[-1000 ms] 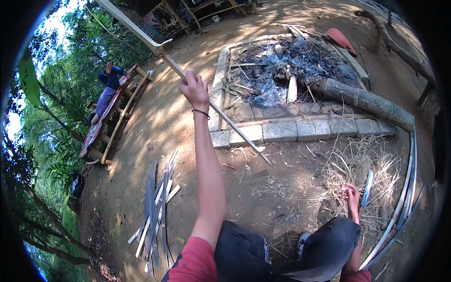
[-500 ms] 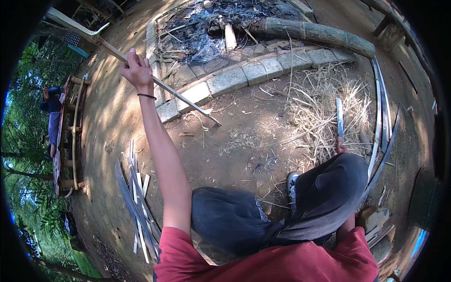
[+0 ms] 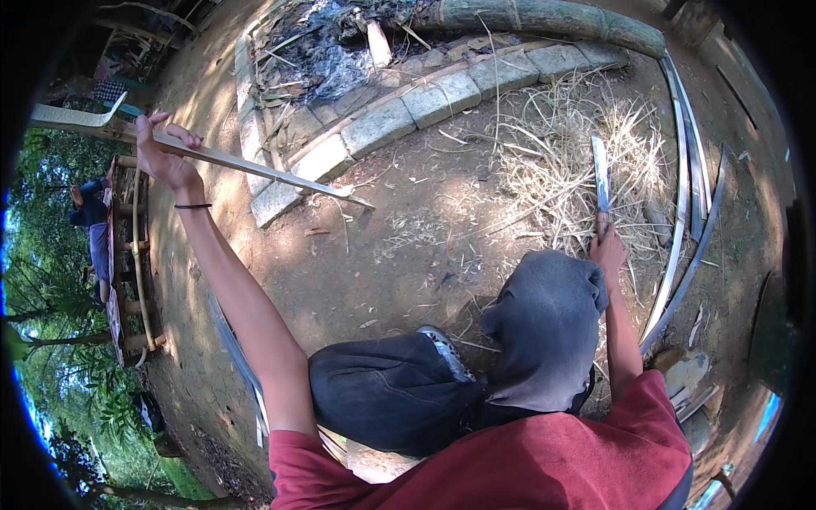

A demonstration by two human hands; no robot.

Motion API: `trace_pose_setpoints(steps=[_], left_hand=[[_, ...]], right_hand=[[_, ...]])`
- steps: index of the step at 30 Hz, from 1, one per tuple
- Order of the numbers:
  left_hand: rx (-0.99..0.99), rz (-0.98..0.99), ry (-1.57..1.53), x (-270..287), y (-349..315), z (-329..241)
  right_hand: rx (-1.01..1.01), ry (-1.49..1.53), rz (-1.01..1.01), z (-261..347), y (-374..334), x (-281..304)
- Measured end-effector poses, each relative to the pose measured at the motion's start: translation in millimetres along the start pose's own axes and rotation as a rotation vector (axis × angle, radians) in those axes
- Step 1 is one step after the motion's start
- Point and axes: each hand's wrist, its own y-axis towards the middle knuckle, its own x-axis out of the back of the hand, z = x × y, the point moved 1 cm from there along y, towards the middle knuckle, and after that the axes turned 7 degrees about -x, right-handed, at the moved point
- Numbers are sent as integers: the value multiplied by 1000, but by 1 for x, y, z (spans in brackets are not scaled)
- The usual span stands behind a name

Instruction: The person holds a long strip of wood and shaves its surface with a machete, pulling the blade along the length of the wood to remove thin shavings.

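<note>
My left hand (image 3: 170, 160), on an outstretched arm, is closed around a long bamboo strip (image 3: 263, 170). The strip slants from the upper left down to a thin tip above the dirt, and a curled piece rises from its far-left part. At the right, my right hand (image 3: 608, 252) grips the dark handle of a long-bladed knife (image 3: 601, 166). Its blade points away from me, over a heap of pale bamboo shavings (image 3: 565, 153). My bent knees lie between the two arms, and the knife is apart from the strip.
Ahead, a stone border (image 3: 450, 99) surrounds an ashy fire pit (image 3: 327, 64), with a thick bamboo log (image 3: 544, 21) across it. Long split strips (image 3: 680, 195) lie at the right, others (image 3: 234, 340) beside my left arm. A person (image 3: 98, 238) is on a bamboo bench (image 3: 136, 255) far left.
My left hand has moved left with the strip, which now lies flatter across the view. My right hand and forearm have come out from behind my knee with the knife. The view has shifted.
</note>
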Motion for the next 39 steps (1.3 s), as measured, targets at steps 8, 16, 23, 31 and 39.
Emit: trace_pose_setpoints(steps=[8, 16, 23, 31, 39], left_hand=[[-124, 34, -142, -15, 16, -4], [-114, -85, 25, 27, -7, -25], [-204, -340, -254, 27, -5, -24], [-266, -415, -63, 50, -6, -28], [-298, -383, -201, 46, -5, -54]], right_hand=[[-54, 228, -95, -9, 72, -4], [-385, 1272, 948, 77, 40, 156], [-260, 1578, 1542, 182, 31, 277], [364, 1044, 1193, 365, -70, 316], [274, 1116, 1377, 400, -201, 248]])
